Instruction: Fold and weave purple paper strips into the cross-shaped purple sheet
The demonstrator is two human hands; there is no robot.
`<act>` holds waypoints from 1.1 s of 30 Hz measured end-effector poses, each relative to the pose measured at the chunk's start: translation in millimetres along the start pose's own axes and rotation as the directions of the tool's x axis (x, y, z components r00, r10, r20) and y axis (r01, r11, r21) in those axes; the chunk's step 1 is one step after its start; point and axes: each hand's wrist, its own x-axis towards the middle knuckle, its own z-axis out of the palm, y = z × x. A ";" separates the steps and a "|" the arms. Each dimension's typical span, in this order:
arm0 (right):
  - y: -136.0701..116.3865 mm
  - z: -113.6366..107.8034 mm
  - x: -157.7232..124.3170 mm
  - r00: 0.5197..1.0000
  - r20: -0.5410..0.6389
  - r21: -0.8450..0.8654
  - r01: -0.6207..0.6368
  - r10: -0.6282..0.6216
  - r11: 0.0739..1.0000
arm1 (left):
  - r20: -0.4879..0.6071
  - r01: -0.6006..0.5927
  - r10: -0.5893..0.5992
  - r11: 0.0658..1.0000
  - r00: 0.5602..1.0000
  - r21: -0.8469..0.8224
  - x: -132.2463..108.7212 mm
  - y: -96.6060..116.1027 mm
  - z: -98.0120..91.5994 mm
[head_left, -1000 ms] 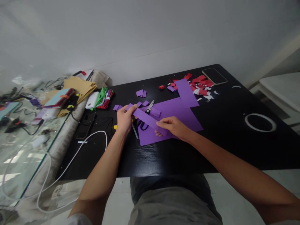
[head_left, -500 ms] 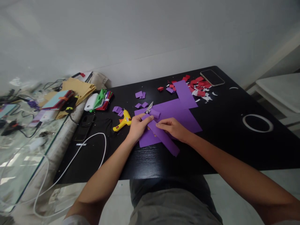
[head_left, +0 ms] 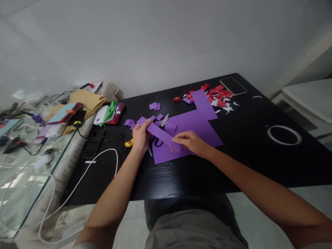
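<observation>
A long purple paper strip is stretched slantwise between my two hands. My left hand pinches it near its upper left end, thumb on top. At the lower right end, my right hand grips it between thumb and fingers. Beneath lie a large purple sheet and scissors with dark handles, partly covered by the strip. A curled purple piece rests beside the blades. Small cut purple pieces are grouped just beyond. The yellow glue gun is mostly hidden behind my left hand.
Red and white paper scraps lie at the back right, near a phone. A white ring sits on the right. Bundled colored strips, another phone and a white cable occupy the left.
My left hand has moved left along the strip, drawing its upper end left. The strip's lower end has shifted up to my right hand. The scissors' handles now show; the glue gun is more covered.
</observation>
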 end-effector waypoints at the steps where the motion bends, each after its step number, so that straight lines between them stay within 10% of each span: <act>1: 0.2 0.0 0.1 1.000 -0.010 0.008 0.006 -0.006 1.000 | 0.045 0.028 -0.028 1.000 0.999 0.013 -4.7 -3.8 2.8; 9: 1.2 0.4 1.7 0.998 -0.059 0.057 0.007 -0.003 0.998 | 0.330 -0.042 -0.055 0.959 0.942 0.281 -37.7 -24.9 14.3; 19: 3.4 -1.9 2.9 0.994 -0.108 0.129 -0.013 0.027 0.992 | -0.049 -0.133 0.138 0.987 0.989 0.089 6.8 -3.9 -3.9; 33: 4.6 -9.9 6.5 0.969 -0.173 0.126 0.199 -0.176 0.972 | 0.517 -0.217 -0.042 0.876 0.855 0.431 -39.6 -16.9 14.9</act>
